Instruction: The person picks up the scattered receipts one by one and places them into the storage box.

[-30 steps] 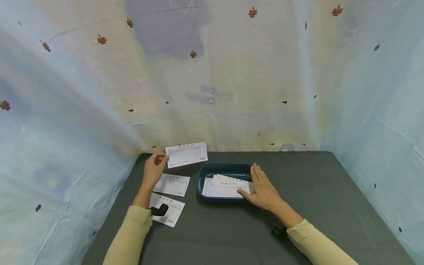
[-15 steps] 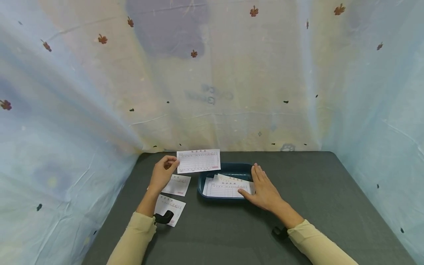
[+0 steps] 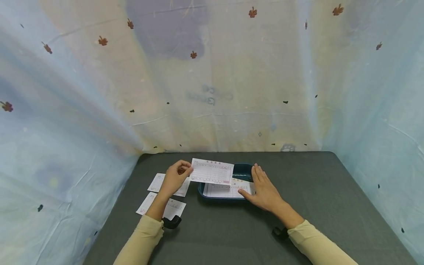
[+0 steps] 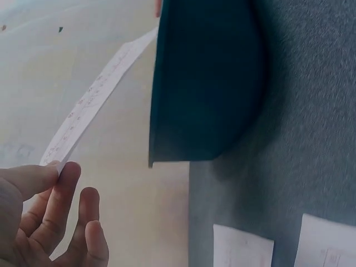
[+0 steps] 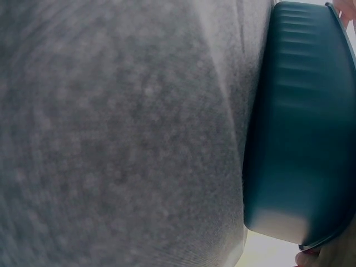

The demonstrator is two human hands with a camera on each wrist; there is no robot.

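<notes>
My left hand (image 3: pixel 176 177) pinches a white printed form slip (image 3: pixel 212 171) by its left edge between thumb and fingers. The slip hangs over the left part of a dark teal tray (image 3: pixel 243 169), covering some of the papers inside. In the left wrist view the slip (image 4: pixel 97 100) appears nearly edge-on, beside the tray wall (image 4: pixel 206 83). Several similar slips (image 3: pixel 215 190) lie in the tray. At the tray's right end rests my right hand (image 3: pixel 265 190), fingers straight along the rim and thumb over the papers. The right wrist view shows mostly the tray's outer wall (image 5: pixel 306 128).
Left of the tray, two more slips lie on the dark grey table: a farther slip (image 3: pixel 182 190) and a nearer slip (image 3: pixel 174 209), both partly behind my left arm. A patterned curtain (image 3: pixel 212 73) stands behind the table and at its sides.
My left hand has carried the slip to the right and down, from beyond the loose slips to over the tray. The right hand has stayed at the tray's right end.
</notes>
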